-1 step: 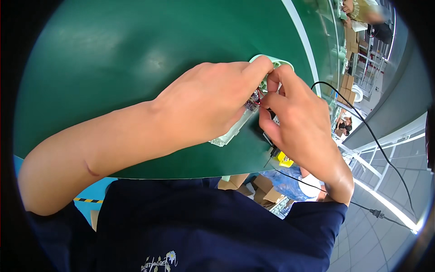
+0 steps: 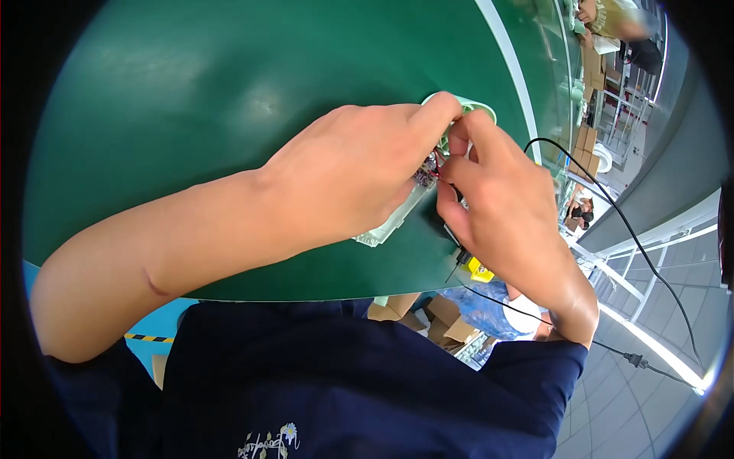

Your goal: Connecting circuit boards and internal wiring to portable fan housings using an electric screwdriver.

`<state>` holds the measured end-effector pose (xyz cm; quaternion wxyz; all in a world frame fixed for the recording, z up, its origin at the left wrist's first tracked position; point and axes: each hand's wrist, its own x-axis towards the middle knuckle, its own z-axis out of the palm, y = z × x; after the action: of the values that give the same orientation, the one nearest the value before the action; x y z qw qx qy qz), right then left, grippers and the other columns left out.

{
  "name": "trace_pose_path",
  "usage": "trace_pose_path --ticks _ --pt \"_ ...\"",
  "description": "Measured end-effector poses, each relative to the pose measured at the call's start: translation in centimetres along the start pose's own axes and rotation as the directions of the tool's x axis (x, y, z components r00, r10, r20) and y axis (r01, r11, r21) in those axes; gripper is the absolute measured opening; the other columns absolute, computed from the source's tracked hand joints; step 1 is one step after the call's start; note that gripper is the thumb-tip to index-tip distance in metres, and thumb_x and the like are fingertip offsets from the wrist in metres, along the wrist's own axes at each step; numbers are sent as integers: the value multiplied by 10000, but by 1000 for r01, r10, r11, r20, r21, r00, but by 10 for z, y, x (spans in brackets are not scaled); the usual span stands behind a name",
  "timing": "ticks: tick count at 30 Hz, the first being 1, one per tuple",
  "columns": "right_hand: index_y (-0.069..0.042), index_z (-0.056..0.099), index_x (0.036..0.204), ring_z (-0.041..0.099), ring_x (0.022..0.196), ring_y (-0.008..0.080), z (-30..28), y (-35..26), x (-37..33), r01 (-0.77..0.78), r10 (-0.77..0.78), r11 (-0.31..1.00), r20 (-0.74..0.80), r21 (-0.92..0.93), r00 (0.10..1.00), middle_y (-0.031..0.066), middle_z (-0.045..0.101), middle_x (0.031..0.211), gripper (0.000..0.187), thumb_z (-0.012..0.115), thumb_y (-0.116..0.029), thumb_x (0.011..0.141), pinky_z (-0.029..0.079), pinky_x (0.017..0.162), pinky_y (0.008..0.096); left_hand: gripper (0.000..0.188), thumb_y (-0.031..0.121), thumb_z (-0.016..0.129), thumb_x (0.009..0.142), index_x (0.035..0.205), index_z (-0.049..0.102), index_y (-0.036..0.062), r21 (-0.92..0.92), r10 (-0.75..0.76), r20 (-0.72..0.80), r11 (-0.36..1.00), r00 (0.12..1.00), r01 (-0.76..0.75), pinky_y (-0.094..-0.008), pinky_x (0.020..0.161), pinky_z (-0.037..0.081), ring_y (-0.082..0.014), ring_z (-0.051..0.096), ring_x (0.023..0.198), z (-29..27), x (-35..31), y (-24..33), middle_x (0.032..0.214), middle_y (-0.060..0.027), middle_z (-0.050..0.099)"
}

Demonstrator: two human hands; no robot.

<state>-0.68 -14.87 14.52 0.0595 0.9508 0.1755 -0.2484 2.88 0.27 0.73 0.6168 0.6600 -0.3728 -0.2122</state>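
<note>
A pale green plastic housing (image 2: 396,223) with a rounded, ring-like end (image 2: 480,109) lies under my hands on the green table. My left hand (image 2: 344,168) is closed over it from the left, covering much of its middle. Between my hands a small circuit board (image 2: 423,177) shows, with thin red and dark wires (image 2: 438,162) running up from it. My right hand (image 2: 508,199) is bent in from the right, its fingertips pinched at these wires. The exact grip is partly hidden by the fingers. Both hands nearly touch at the rounded end.
Below my right hand are a black tool-like object with a thin tip (image 2: 462,257) and a yellow item (image 2: 480,270). A black cable (image 2: 634,237) loops past the table's right side. Cardboard boxes (image 2: 451,317) stand below the front edge. Other people are at the far right.
</note>
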Motion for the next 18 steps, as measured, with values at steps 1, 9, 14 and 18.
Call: trace_pose_path --ticks 1,9,14,18 --pt "29 653 789 627 884 244 3 -1 0 29 -28 998 12 -64 1000 95 537 1027 118 726 -14 708 558 640 381 673 -37 768 777 1350 442 96 -17 25 -37 1000 999 -26 -410 643 514 -310 642 764 1 0 0 867 -82 611" --pt "56 651 811 606 919 269 5 -11 2 116 -97 960 86 -257 992 147 533 1011 142 683 1 684 562 704 355 724 -32 774 782 1396 409 90 -22 -46 -12 999 999 45 -422 660 529 -332 673 802 5 1 3 884 -110 647" --pt "67 627 974 627 852 269 15 -14 -10 87 -87 932 17 -351 996 120 538 1069 158 678 -4 843 536 648 385 714 -25 759 803 1411 400 78 -5 -23 -28 1000 999 23 -418 703 545 -325 677 810 6 1 3 875 -110 644" --pt "-23 675 1073 643 795 248 29 20 -28 -5 -1 999 -122 -45 993 103 544 1114 251 731 -28 828 524 635 389 702 -19 751 813 1414 401 79 40 29 -9 999 1000 -29 -410 716 552 -307 675 807 8 6 -3 861 -99 630"
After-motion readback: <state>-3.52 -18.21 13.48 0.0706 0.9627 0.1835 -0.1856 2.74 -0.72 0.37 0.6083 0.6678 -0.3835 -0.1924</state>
